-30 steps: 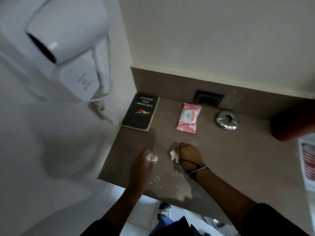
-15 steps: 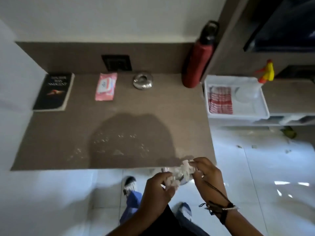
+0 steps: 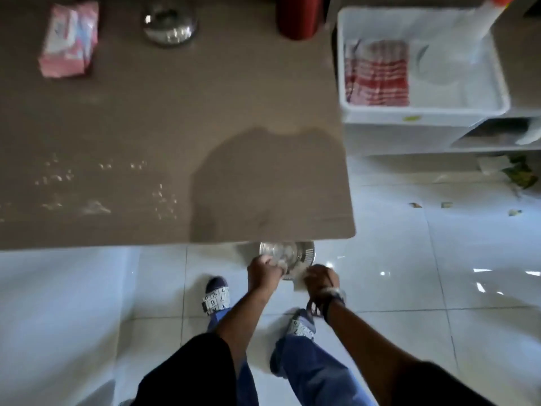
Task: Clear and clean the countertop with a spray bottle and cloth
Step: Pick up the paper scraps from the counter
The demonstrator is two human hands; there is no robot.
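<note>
Spray bottle (image 3: 483, 22) stands untouched in the white tray (image 3: 424, 112) right of the worktop (image 3: 175, 118), leaning, its long axis running up-right, with its orange top at the frame's edge. A second ago you pinched scraps off the worktop; now your left hand (image 3: 263, 272) and right hand (image 3: 320, 278) hover over the metal bin (image 3: 288, 254) below its front edge. Whether each grip is closed on paper, I cannot tell. Crumbs (image 3: 96, 186) remain, so spraying comes later.

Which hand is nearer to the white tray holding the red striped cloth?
Right. The right hand is low over the bin on the floor, on the side toward the white tray; the left hand is beside it, farther from the tray.
</note>
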